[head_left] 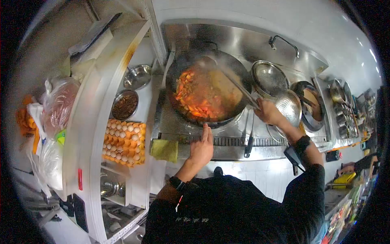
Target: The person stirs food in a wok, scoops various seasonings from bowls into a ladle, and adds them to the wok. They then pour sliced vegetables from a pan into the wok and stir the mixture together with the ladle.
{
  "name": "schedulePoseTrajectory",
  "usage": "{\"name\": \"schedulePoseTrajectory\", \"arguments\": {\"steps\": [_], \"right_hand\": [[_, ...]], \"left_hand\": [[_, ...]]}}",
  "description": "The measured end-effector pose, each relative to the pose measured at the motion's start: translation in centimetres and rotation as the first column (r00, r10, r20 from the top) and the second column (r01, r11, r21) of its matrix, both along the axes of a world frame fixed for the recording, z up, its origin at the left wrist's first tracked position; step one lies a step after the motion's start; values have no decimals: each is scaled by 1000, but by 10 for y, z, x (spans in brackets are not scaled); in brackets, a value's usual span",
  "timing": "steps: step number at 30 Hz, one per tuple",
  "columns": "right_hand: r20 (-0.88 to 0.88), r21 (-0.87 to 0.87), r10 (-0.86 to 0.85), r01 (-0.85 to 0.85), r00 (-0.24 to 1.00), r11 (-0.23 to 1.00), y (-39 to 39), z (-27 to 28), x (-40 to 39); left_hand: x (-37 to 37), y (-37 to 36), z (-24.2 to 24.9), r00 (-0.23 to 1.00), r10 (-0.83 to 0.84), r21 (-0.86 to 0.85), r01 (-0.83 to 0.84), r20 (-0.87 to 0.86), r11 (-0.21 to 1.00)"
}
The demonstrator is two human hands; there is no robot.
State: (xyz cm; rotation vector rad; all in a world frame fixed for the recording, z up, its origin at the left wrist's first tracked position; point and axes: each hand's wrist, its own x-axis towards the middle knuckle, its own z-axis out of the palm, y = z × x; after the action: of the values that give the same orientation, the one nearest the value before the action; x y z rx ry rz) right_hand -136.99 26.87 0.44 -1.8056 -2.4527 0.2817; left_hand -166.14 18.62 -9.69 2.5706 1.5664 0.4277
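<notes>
A large dark wok (243, 75) on the steel range holds orange-red chopped food (199, 107) in a yellowish, steaming liquid. My right hand (268, 112) is closed around the handle of a long metal cooking ladle (239, 87), which slants over the wok. Steam blurs the ladle's far end. At the wok's near rim is my left hand (202, 148), with two fingers stretched forward and their tips at the edge. The other fingers of that hand are partly hidden. A round perforated strainer (288, 107) lies just right of my right hand.
A green folded cloth (164, 150) lies on the range's left front edge. Trays of eggs (124, 142) and a bowl of dark seasoning (125, 105) stand at left. A metal strainer basket (269, 77) and a second wok (308, 103) are right. Another person's arm (363, 162) shows far right.
</notes>
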Motion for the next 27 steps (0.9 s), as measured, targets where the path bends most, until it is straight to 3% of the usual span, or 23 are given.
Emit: {"name": "schedulePoseTrajectory", "arguments": {"steps": [2, 6, 7, 9, 10, 11, 12, 13, 14, 16, 19, 23, 27], "right_hand": [[133, -19, -167, 171, 977, 985, 30, -13, 5], [151, 85, -163, 152, 975, 985, 58, -48, 34], [148, 69, -85, 75, 985, 995, 65, -66, 49], [294, -180, 304, -260, 906, 949, 78, -116, 76], [188, -299, 289, -226, 939, 927, 69, -116, 73], [89, -414, 248, -190, 965, 890, 60, -114, 69], [-116, -537, -62, -10, 991, 844, 34, -76, 39], [-264, -672, -385, 118, 884, 731, 14, -56, 21], [-473, -785, -620, 20, 626, 619, 5, -67, 18], [-491, -863, -756, -122, 432, 490, -13, -67, 14], [-499, -836, -842, -373, 208, 403, -30, -52, 7], [-522, -848, -820, -249, 237, 468, -53, -13, -7], [-474, -881, -842, -157, 259, 447, -71, 24, -14]], "left_hand": [[4, -1, 5, 999, 35, -15, -36, -37, 999], [7, -4, 1, 995, 65, 38, -62, -75, 997], [7, -4, 3, 994, 71, 14, -70, -81, 997], [10, -4, 7, 994, 77, -40, -80, -83, 996], [10, -6, 4, 994, 74, -33, -77, -76, 996], [9, -5, -1, 995, 72, -21, -74, -68, 997], [8, -3, -2, 996, 71, -1, -71, -60, 997], [6, -3, 1, 997, 55, -21, -57, -58, 998], [4, -2, 6, 998, 44, -37, -46, -51, 998], [0, -5, 10, 999, 13, -86, -17, -46, 996], [-1, 1, 13, 999, -30, -112, 25, -41, 993], [-7, 3, 5, 997, -67, -67, 64, -41, 996], [-9, 7, -8, 994, -100, -7, 100, 45, 995]]}}
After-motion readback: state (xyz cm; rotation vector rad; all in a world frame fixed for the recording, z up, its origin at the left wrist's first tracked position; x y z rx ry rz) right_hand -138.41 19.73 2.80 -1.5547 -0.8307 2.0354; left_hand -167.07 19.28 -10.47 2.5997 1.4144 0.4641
